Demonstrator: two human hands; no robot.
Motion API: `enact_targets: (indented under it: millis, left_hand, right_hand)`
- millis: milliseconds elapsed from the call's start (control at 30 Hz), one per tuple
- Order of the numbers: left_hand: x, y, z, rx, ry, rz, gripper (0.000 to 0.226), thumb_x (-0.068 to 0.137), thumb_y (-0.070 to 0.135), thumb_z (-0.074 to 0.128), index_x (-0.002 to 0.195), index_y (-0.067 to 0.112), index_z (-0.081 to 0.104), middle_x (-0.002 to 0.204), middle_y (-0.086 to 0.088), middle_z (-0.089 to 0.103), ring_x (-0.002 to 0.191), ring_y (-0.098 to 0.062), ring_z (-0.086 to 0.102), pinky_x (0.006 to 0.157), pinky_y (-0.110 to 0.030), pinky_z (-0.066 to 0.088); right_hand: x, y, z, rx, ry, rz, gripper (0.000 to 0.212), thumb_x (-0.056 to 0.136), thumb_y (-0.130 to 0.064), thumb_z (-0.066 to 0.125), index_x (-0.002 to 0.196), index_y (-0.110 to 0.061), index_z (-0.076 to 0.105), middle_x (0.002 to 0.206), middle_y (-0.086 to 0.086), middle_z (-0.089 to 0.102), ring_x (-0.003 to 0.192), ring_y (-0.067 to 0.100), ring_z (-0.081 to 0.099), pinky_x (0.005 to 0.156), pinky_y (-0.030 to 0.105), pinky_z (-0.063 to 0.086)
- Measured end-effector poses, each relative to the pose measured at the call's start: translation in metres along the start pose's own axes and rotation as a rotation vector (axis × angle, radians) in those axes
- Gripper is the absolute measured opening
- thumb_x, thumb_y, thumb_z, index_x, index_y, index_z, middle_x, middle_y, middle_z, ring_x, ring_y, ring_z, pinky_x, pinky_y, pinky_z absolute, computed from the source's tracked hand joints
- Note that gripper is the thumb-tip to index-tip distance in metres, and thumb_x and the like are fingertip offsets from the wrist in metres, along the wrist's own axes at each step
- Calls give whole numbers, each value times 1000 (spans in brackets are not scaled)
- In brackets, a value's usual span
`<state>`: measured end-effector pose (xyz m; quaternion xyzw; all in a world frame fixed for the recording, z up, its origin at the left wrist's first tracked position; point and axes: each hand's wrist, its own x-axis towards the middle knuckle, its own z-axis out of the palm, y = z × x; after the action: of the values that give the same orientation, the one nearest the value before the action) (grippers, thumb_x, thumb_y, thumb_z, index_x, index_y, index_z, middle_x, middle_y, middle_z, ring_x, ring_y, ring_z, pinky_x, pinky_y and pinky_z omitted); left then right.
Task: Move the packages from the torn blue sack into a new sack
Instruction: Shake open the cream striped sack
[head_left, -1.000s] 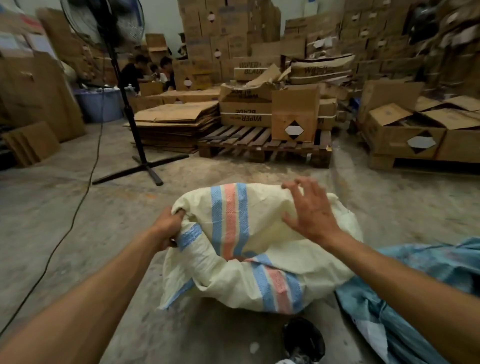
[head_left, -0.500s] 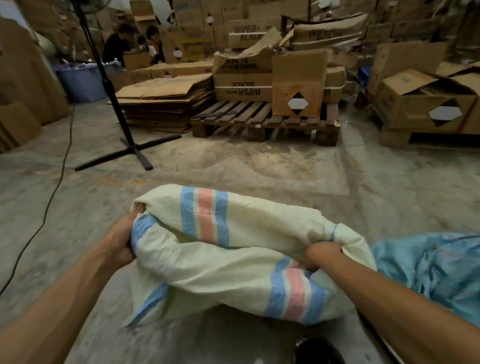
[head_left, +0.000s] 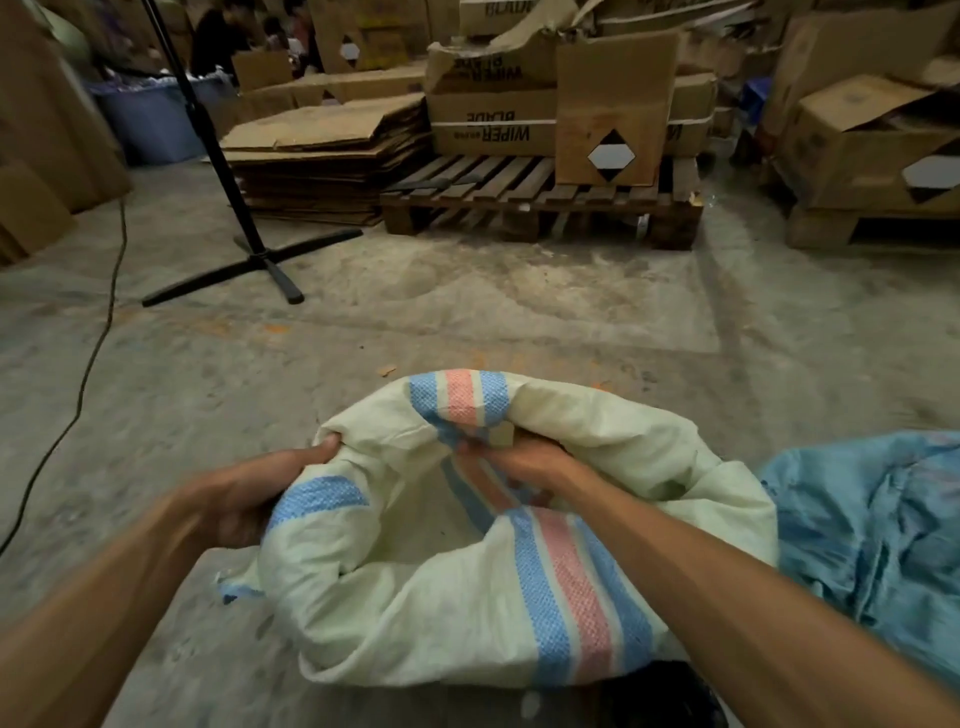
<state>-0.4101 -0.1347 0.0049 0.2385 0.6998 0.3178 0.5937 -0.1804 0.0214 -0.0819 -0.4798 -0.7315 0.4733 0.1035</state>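
A cream woven sack (head_left: 441, 613) with blue and pink stripes lies on the concrete floor in front of me, its mouth spread wide. My left hand (head_left: 254, 493) grips the sack's left rim. My right hand (head_left: 519, 462) reaches into the mouth and grips the far rim under the striped band. The crumpled blue sack (head_left: 872, 540) lies at the right, touching the cream one. No packages are visible.
A black fan stand (head_left: 260, 260) and its cable (head_left: 88, 364) are at the left. Beyond are a stack of flattened cardboard (head_left: 322, 156), a wooden pallet (head_left: 540, 208) with boxes, and more boxes (head_left: 862, 150) at the right. A dark object (head_left: 665, 696) lies by my feet.
The view has tilted down and come closer. My right hand went from hovering open over the sack to gripping its far rim. The sack's mouth has been pulled apart.
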Motion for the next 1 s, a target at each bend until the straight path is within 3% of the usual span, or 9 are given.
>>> enact_targets:
  millis: [67,133,333,433,533,633,767,867,1000]
  left_hand:
    - [2,-1,-5,-111,51,78,56,95,52,39,122,7,60,118,-16,69,109,-33,65,95,-45,48]
    - [7,3,-5,-232,112,185,54,97,53,37,122,10,60,117,-15,69,109,-30,64,90,-43,49]
    - [33,11,-14,-359,332,464,47,96,51,47,135,25,46,128,-7,62,111,-23,64,77,-38,56]
    - [40,14,-14,-325,368,522,43,94,39,57,134,25,46,127,-10,61,110,-25,64,80,-40,56]
    - [40,18,-6,-230,348,526,58,83,42,69,133,26,45,125,-8,61,109,-25,64,87,-44,54]
    - [39,17,9,96,507,472,75,77,42,78,137,33,34,121,-1,54,104,-20,58,88,-41,50]
    - [44,7,35,783,868,711,76,71,45,79,135,31,42,133,-12,45,123,-31,42,102,-46,39]
    - [55,-7,89,1046,478,977,50,83,51,58,128,29,55,132,1,53,123,-17,45,106,-36,39]
    - [91,-50,131,1538,-8,306,58,96,62,25,150,41,22,158,-1,29,145,-23,24,118,-50,15]
  right_hand:
    - [-2,17,9,-412,-111,-15,57,75,-71,59,109,-25,66,103,-4,67,97,19,63,90,35,51]
    - [-14,36,14,-759,-372,23,39,88,-43,64,114,-13,65,113,7,68,99,25,64,85,31,49]
    - [-25,37,4,-851,-624,210,66,101,-40,44,155,-16,15,159,9,24,142,32,30,113,41,23]
    - [-27,21,-9,-803,-408,260,56,99,-39,51,145,-10,41,141,12,48,130,32,47,104,38,38]
    - [-18,11,-11,-712,-428,167,37,94,-38,58,124,-16,59,110,6,64,95,25,65,76,33,53]
    - [-3,20,-4,-606,-17,-54,11,91,-29,56,85,-21,61,90,1,66,87,26,66,68,30,47]
    - [5,31,1,-690,199,-190,43,91,-30,59,132,-23,49,117,7,66,100,29,63,84,38,53]
    - [15,38,3,-705,125,-146,66,84,-32,69,140,-25,36,125,8,61,107,31,62,86,40,53]
    - [30,52,0,-711,29,-93,44,92,-33,57,133,-24,45,134,9,54,118,31,55,94,42,48]
